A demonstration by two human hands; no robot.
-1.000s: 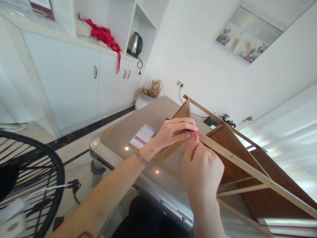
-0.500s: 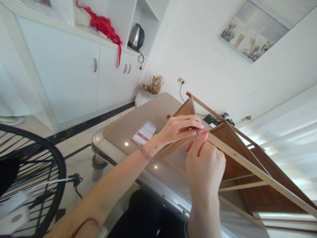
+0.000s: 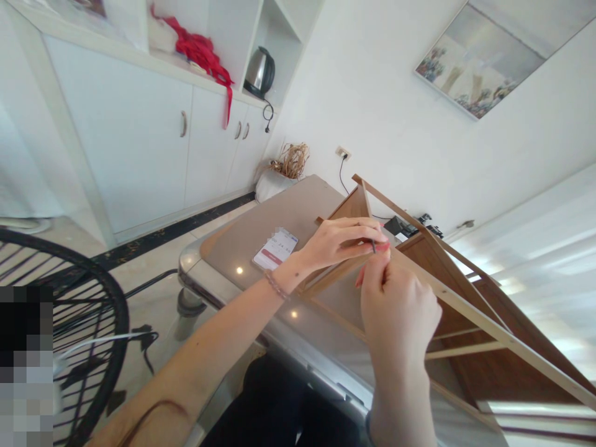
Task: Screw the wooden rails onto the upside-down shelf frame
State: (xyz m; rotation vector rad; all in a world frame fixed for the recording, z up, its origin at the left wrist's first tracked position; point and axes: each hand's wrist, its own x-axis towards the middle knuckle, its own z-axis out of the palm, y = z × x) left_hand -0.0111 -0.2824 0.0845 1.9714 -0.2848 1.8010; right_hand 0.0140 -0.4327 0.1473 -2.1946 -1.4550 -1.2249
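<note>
Wooden frame [image 3: 475, 313], kettle [image 3: 257, 71] in cubbyhole [image 3: 284, 56]

The left hand [image 3: 342, 242] had pinkish-red polished nails, and on that wrist sat a bracelet of small, round, translucent brownish-pink beads [image 3: 276, 285]. A small dark round spot [image 3: 297, 274] marked the wrist just beside it, and a thin, dark brown curved band [image 3: 158, 406] crossed the forearm, its nature unclear. The right hand [image 3: 400, 307] had matching nails; a narrow dark cuff edge [image 3: 369, 428] showed at that forearm. Plain black clothing [image 3: 261, 403] covered the legs.
</note>
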